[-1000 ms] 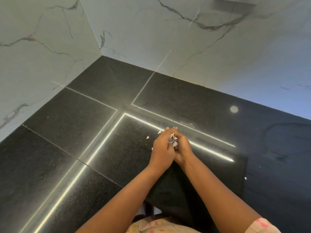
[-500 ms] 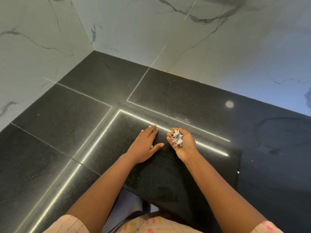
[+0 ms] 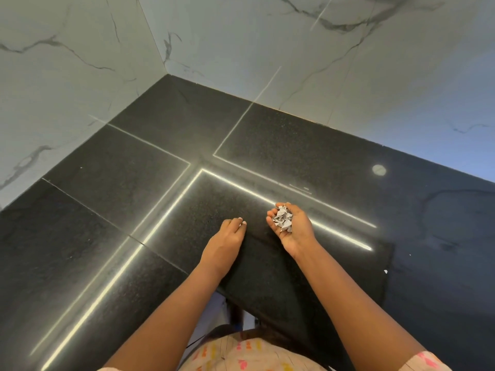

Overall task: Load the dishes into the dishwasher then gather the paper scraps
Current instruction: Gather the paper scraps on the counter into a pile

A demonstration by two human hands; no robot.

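Note:
A small heap of grey-white paper scraps (image 3: 282, 219) lies in my right hand (image 3: 294, 231), which is turned palm up and cupped just above the black countertop (image 3: 160, 199). My left hand (image 3: 225, 245) rests palm down on the counter, a hand's width to the left. Its fingers are curled in, and small white bits of a paper scrap (image 3: 242, 222) show at the fingertips. The two hands are apart. No dishes or dishwasher are in view.
White marble walls (image 3: 241, 44) meet in a corner behind the counter. One loose white scrap (image 3: 385, 271) lies on the counter to the right, with a tinier speck (image 3: 410, 255) beyond it. The counter's front edge (image 3: 267, 309) runs just before my body.
My hands, pressed together around the scraps a second ago, have parted. The right one keeps the heap, palm up. The left one went flat on the counter and has now curled its fingers.

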